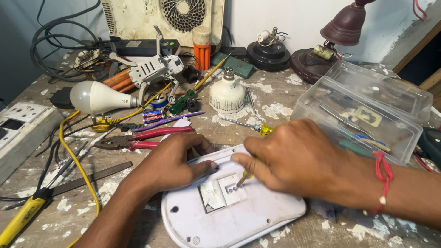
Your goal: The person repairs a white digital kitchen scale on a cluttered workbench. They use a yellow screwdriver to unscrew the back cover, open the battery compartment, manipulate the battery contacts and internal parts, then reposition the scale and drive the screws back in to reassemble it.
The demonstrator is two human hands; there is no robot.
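Two hands crowded the white device near the bench edge, clutter close behind. The left hand pressed it flat, fingers released; the right hand pinched a small yellow-handled screwdriver.

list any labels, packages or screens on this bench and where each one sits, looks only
Pale sticker: small rectangle on the black box at the back left.
Clear plastic boxes: two lidded rectangular tubs at the right, tools inside.
Small batteries: red and blue printed wrappers, left of centre.
No screen shows.
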